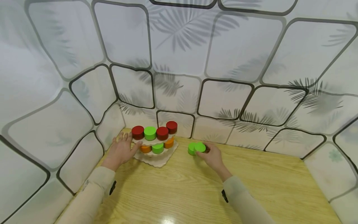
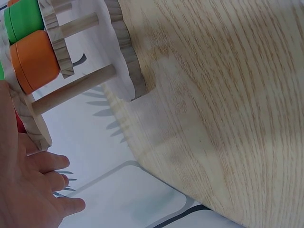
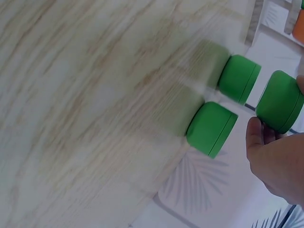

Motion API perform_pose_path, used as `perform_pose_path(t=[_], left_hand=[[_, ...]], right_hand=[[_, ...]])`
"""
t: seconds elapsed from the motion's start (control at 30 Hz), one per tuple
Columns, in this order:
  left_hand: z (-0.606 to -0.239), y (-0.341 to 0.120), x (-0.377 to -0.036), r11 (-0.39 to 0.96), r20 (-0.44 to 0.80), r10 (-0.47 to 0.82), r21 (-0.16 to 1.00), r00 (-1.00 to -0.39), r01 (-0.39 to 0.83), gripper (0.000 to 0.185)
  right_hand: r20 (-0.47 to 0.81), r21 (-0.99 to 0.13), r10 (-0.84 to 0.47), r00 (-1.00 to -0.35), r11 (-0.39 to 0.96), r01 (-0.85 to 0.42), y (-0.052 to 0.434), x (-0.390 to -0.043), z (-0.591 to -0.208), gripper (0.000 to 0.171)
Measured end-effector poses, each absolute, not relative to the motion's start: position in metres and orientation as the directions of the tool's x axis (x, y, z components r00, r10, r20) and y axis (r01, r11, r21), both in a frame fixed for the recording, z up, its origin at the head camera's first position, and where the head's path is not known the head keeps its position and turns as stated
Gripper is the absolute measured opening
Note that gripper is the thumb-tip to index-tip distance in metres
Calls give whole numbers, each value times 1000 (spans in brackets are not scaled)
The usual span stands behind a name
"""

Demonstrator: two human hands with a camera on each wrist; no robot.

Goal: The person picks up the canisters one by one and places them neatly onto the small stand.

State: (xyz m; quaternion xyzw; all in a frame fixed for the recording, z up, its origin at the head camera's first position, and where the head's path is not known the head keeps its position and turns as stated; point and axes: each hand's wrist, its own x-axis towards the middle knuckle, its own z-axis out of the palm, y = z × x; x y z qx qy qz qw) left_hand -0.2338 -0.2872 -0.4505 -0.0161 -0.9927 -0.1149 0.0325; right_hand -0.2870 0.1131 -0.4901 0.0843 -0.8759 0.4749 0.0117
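A tiered wooden stand (image 1: 156,159) stands at the table's back left corner. Its top tier carries red discs (image 1: 138,132) and one green disc (image 1: 150,133). The lower tier holds orange discs (image 1: 169,143) and a green one (image 1: 158,148). My left hand (image 1: 121,151) lies flat against the stand's left side with its fingers (image 2: 47,164) straight. To the right of the stand, my right hand (image 1: 211,155) pinches a green disc (image 3: 280,101) just above the table. Two more green discs (image 3: 211,128) (image 3: 240,78) lie on the table beside the held one.
The light wooden table (image 1: 195,186) is closed in at the back and both sides by white panels with leaf prints (image 1: 179,93). In the left wrist view, dowels (image 2: 76,88) join the stand's tiers above its scalloped base (image 2: 126,52).
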Motion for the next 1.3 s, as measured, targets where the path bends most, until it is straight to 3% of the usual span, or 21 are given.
perform_pose_path(t=[0.6,0.9,1.3], left_hand=[[-452,-287,-235,971,77,21,235,-997,39,91],[-452,-287,-235,972,74,19,233,-997,36,91],[-452,-287,-235,972,69,19,232,-997,34,91]], right_hand=[[66,-844,-258,-964,501,-192,62,-269,-498,63],[122,-836,-337,-933,472,-280,42,-264,-504,50],[114,-833,-394,-912,462,-304,15,-250,-507,50]])
